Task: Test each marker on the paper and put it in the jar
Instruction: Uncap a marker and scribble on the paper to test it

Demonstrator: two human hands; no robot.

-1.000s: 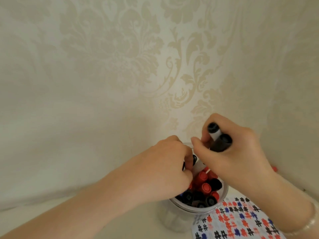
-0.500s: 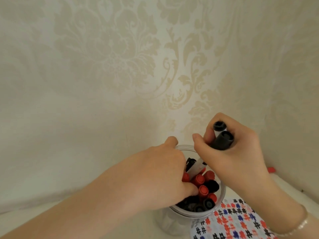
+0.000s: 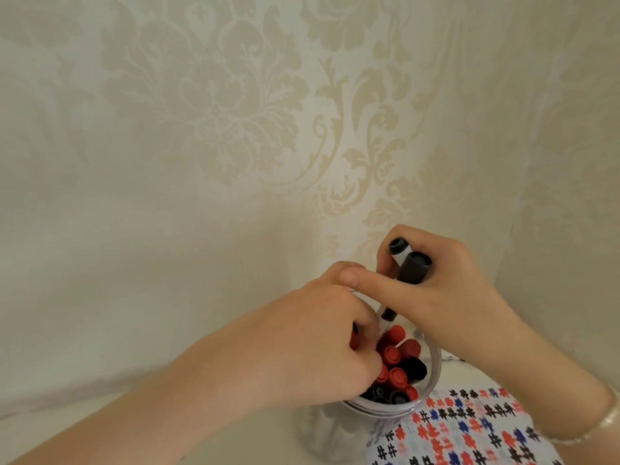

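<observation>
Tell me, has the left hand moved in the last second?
Yes. Against the jar, the left hand has pushed farther across its mouth, covering more of the markers inside.

My left hand [image 3: 322, 344] covers the left part of the jar [image 3: 432, 380] mouth, and its fingertips are hidden among the markers [image 3: 397, 367], so I cannot tell whether they grip one. My right hand [image 3: 446, 297] hides the middle of the black marker [image 3: 416, 268] and the white marker [image 3: 399, 250] it holds. The paper [image 3: 469, 431] is blurred and cut off by the bottom edge, as is my left forearm, and my bracelet [image 3: 600, 424] runs off the right edge.
</observation>
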